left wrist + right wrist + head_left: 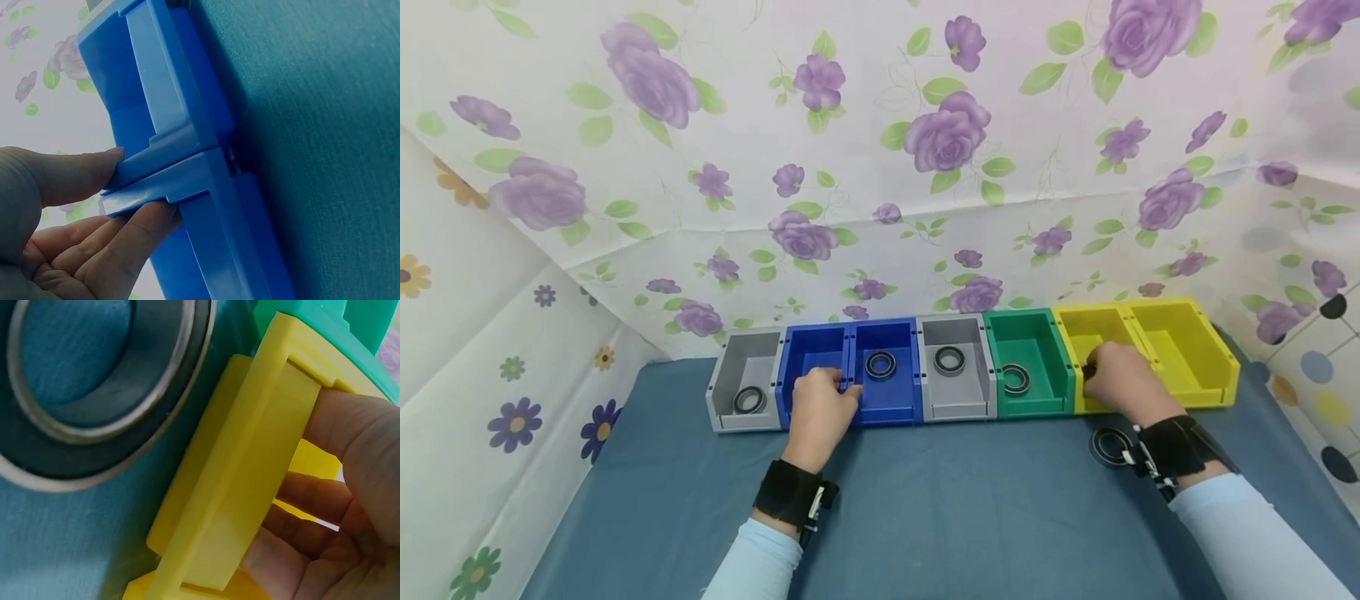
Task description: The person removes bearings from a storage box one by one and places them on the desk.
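My left hand (822, 408) pinches the adjoining walls of two blue bins (162, 165), thumb in one bin and fingers in the other. In the right wrist view, my right hand (350, 506) reaches over the front lip of a yellow bin (244, 481), thumb and fingers bent inside it. A dark bearing (1087, 372), mostly hidden, shows at its fingertips in the head view. Under the right wrist, another black bearing (1096, 448) lies on the blue cloth, looming large beside the yellow bin in the right wrist view.
Bins stand in one row. Single bearings lie in the left grey bin (718, 402), right-hand blue bin (887, 408), second grey bin (962, 400) and green bin (1037, 325). Another yellow bin (1187, 350) ends the row. A flowered sheet (865, 233) hangs close behind.
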Tool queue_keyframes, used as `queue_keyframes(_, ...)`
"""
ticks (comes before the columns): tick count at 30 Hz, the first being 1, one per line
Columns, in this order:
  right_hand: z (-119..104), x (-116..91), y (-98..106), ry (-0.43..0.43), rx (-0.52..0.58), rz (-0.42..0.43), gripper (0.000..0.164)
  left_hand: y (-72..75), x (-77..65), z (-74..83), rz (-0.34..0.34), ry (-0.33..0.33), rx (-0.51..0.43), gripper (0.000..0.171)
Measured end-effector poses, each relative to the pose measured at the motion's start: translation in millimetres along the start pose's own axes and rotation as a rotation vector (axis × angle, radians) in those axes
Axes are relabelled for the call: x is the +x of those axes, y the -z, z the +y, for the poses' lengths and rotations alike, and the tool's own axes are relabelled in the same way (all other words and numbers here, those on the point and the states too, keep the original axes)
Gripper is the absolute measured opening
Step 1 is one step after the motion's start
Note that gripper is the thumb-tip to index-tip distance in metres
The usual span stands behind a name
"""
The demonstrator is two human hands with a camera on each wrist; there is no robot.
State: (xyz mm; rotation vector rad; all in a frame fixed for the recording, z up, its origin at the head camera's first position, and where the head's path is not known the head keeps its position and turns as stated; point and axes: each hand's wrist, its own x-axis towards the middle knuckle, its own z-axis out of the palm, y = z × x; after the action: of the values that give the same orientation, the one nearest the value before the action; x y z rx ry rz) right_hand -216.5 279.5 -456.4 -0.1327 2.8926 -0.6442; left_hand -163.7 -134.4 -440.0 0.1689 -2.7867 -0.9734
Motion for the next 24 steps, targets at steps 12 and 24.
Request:
queue_keyframes(12,7,-8,-4,0.114,0.028,0.119,0.005,1.3,-1.1,-1.3,-0.006,-0.003,-0.018,0.028)
queue_keyframes(24,2,-14,8,0.103,0.043,0.248,0.025,2.6,-1.5,-0.7,-0.017,-0.001,-0.036,0.029)
